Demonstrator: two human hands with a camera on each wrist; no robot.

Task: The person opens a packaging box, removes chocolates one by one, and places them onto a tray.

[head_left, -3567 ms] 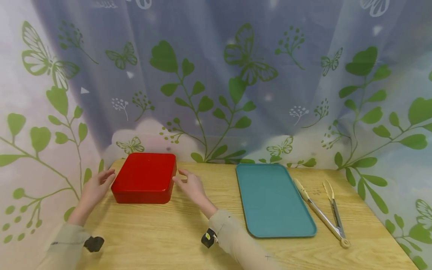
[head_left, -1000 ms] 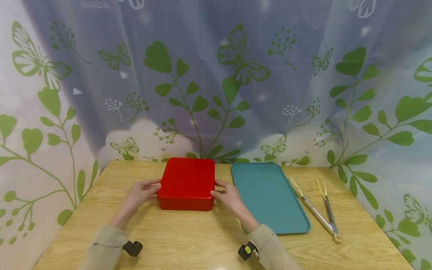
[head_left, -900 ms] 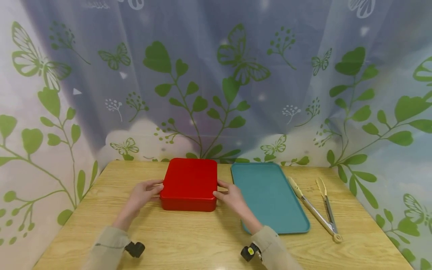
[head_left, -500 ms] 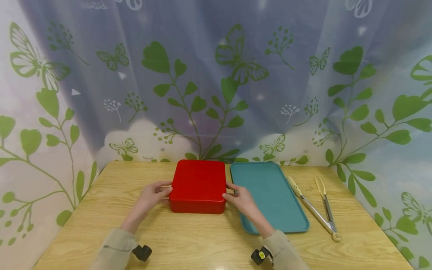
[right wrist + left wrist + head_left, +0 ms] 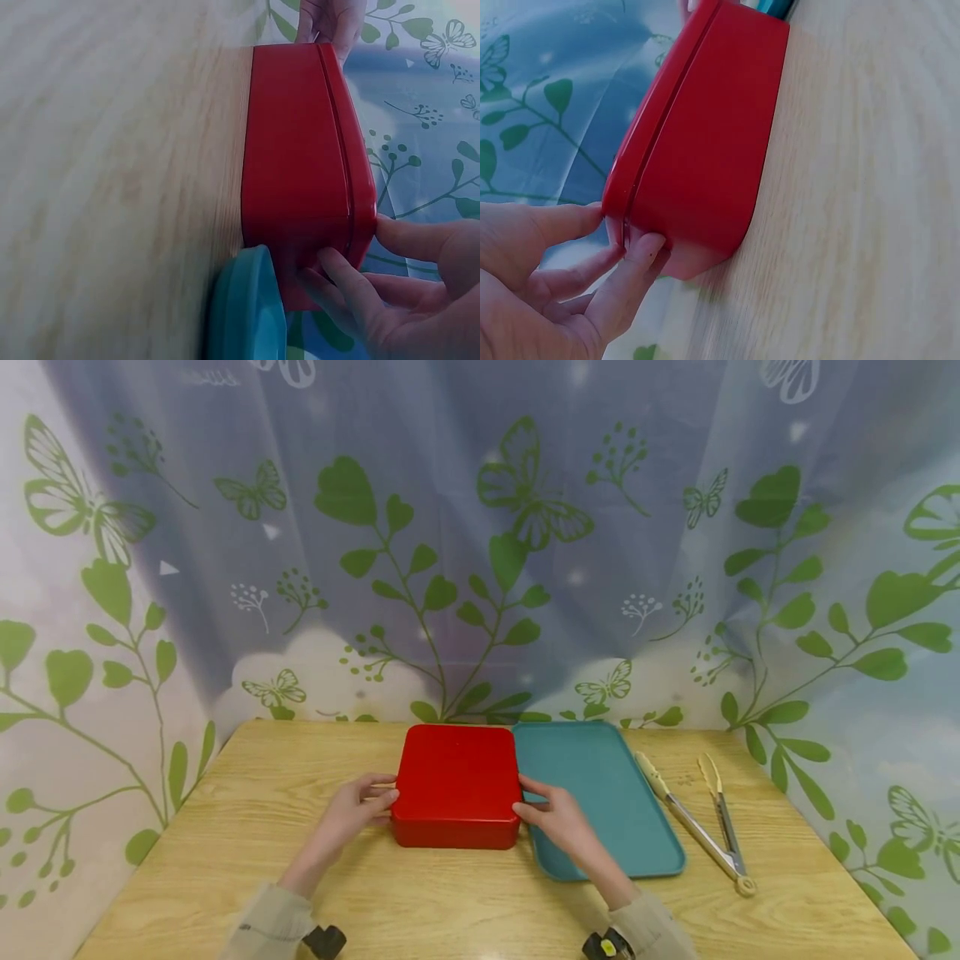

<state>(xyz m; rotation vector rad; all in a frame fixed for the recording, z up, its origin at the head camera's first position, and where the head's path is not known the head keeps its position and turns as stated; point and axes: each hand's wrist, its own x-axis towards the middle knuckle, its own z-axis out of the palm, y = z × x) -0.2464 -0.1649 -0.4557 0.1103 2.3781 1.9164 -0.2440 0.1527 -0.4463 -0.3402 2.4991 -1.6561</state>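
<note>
A red lidded box sits on the wooden table in the middle of the head view, its lid on and a seam running round near the top. My left hand grips its left side; in the left wrist view the thumb is at the lid's edge and the fingertips lie on the wall below. My right hand holds the opposite side the same way, fingertips on the side wall. A teal tray lies close along the box's right side, its edge partly hidden behind box and hand.
Tongs with cream tips lie spread to the right of the tray. A patterned curtain hangs along the table's back edge and wraps round both sides. Bare wooden table shows in front of the box.
The red box has moved right from the far left of the table to beside the tray, and lately slightly toward me. Both hands came to its sides and travelled with it.
</note>
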